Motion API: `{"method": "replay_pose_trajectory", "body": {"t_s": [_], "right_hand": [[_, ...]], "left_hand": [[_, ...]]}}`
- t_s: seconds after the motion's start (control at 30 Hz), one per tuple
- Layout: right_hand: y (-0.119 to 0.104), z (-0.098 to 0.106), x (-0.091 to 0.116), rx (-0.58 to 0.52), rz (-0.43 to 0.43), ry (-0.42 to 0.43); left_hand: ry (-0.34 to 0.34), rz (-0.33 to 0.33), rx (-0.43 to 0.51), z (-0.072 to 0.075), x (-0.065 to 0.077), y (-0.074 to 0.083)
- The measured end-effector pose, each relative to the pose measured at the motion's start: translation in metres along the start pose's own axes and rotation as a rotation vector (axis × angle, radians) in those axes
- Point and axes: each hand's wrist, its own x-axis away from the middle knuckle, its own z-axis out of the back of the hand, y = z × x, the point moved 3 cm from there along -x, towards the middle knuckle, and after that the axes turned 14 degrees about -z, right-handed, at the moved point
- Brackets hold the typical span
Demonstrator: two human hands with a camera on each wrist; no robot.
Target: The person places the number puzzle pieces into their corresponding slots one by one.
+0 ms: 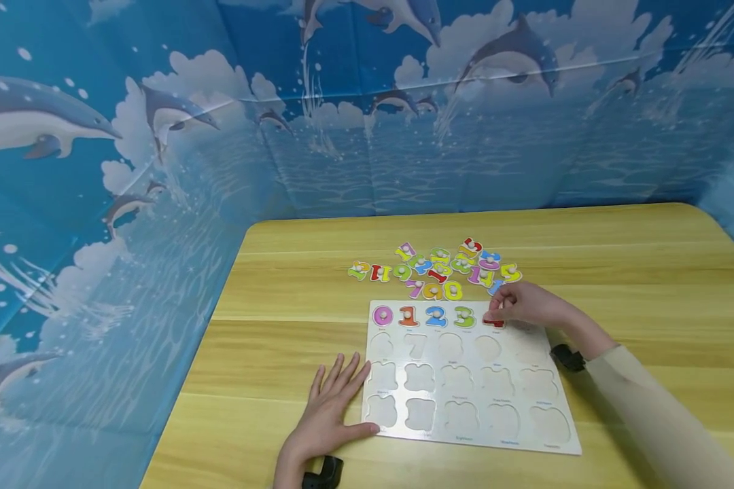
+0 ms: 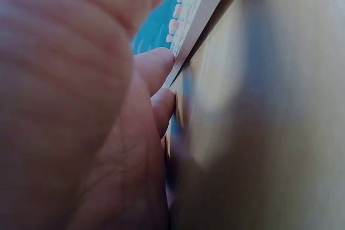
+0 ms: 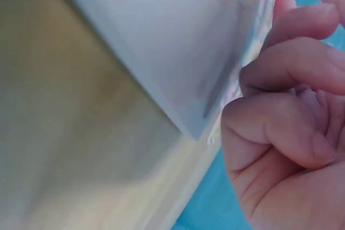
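A white number puzzle board (image 1: 449, 440) lies on the table, its top row holding a pink 0 (image 1: 382, 316), an orange 1 (image 1: 408, 316), a blue 2 (image 1: 436, 316) and a green 3 (image 1: 464, 316). At the fifth place in that row, my right hand (image 1: 522, 303) pinches the red number 4 piece (image 1: 494, 324), covering part of it. My left hand (image 1: 328, 411) is spread flat at the board's left edge, with the thumb over the lower left corner. Curled fingers of the right hand (image 3: 285, 133) show beside the board's corner in the right wrist view; the piece is hidden there.
Beyond the board lies a loose pile of colourful number pieces with knobs, among them a yellow 0 (image 1: 452, 291), an orange 9 (image 1: 432, 291) and a yellow 5 (image 1: 510, 273). The wooden table (image 1: 269, 305) meets a dolphin-printed cloth (image 1: 367, 163) behind and at the left.
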Motion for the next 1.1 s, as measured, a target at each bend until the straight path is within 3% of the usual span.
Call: {"method": "replay_pose_trajectory", "body": {"t_s": [0.1, 0.27, 0.37, 0.7, 1.1], "right_hand": [[0.0, 0.014, -0.005, -0.025, -0.01, 0.041], [0.005, 0.04, -0.011, -0.024, -0.016, 0.222], [0.01, 0.049, -0.017, -0.007, -0.036, 0.274], [0.018, 0.054, -0.032, 0.016, -0.106, 0.235], [0.023, 0.052, -0.039, 0.045, -0.086, 0.228]], "left_hand": [[-0.002, 0.006, 0.011, 0.0, 0.0, 0.0], [-0.017, 0.019, 0.011, -0.001, 0.0, -0.001], [-0.021, 0.021, 0.011, -0.001, 0.0, -0.001], [-0.012, 0.01, 0.004, -0.002, 0.0, -0.001], [-0.015, 0.016, 0.0, -0.001, -0.001, 0.0]]}}
